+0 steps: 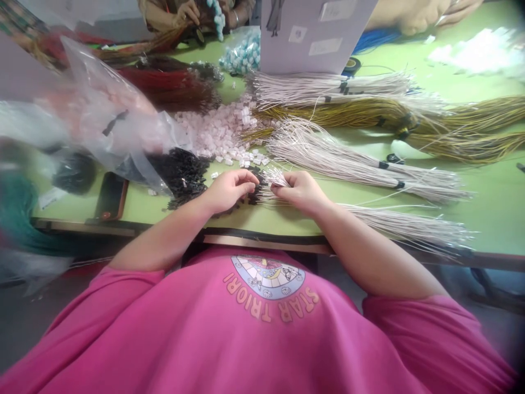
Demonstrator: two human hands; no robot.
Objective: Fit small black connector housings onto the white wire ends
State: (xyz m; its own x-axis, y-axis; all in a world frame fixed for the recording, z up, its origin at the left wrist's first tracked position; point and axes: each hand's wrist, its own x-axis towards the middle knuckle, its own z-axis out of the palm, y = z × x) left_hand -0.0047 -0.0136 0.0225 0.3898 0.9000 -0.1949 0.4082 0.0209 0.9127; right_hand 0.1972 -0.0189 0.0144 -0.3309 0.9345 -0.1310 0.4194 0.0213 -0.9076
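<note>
My left hand [227, 189] rests near the front edge of the green table [492, 208], fingers curled over a small dark connector piece among black parts [184, 175]. My right hand [301, 191] is pinched on the metal-tipped ends of a bundle of thin white wires [410, 224] that trails off to the right. The two hands nearly touch at the wire tips [274, 178]. What exactly sits under the left fingers is partly hidden.
A heap of small pale pink connectors [221, 131] lies behind the hands. Bundles of white wires [348, 158] and yellow wires [369, 112] stretch right. Clear plastic bags [106, 120], a phone [111, 196], red wires [172, 87]. Other people's hands [186, 13] work at the far edge.
</note>
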